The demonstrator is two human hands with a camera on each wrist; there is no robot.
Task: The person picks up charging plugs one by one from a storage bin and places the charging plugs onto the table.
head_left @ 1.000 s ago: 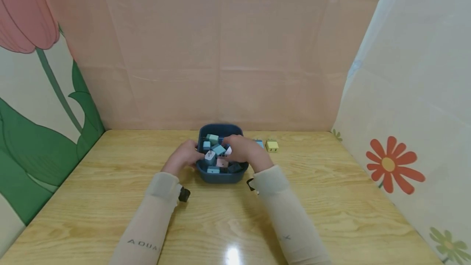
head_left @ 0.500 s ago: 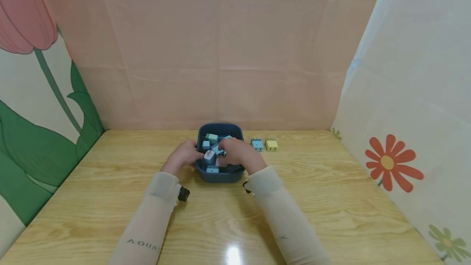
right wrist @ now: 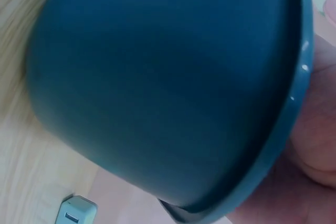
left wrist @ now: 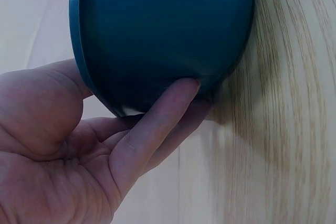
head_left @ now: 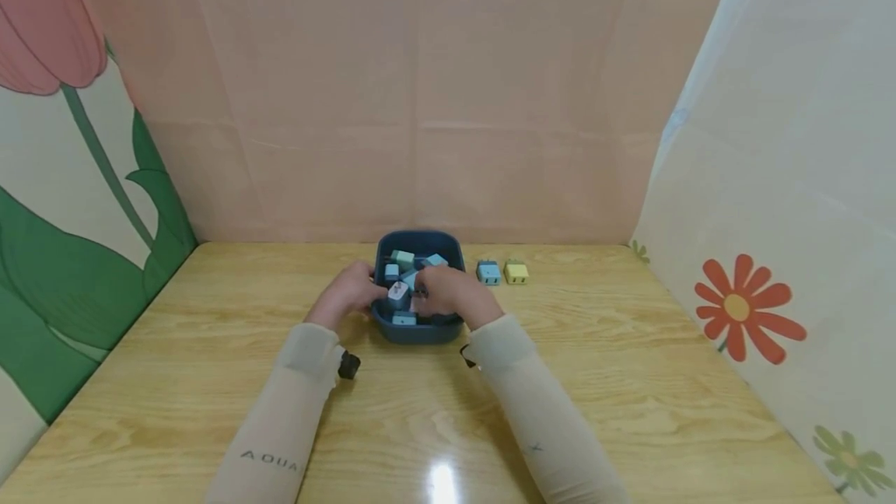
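A dark blue plastic bin (head_left: 420, 334) stands on the table, holding several charger plugs. My left hand (head_left: 348, 292) grips its left side, thumb at the rim; the left wrist view shows the fingers along the outer wall of the bin (left wrist: 163, 30). My right hand (head_left: 453, 292) reaches over the right rim, fingers down among the plugs; its fingertips are mostly hidden, and I cannot tell whether they pinch one. Around them lie a green plug (head_left: 402, 259), a white-topped plug (head_left: 398, 292) and a light blue plug (head_left: 404, 318). In the right wrist view the bin (right wrist: 157, 87) covers the fingers.
Right of the bin, a blue charger plug (head_left: 488, 272) and a yellow charger plug (head_left: 516, 272) lie side by side on the wooden table (head_left: 602, 348). A pinkish backdrop (head_left: 420, 99) rises behind, and a flowered sheet (head_left: 777, 201) bounds the right.
My right hand has moved left and deeper into the bin, uncovering the blue plug on the table. My left hand has kept its hold on the bin.
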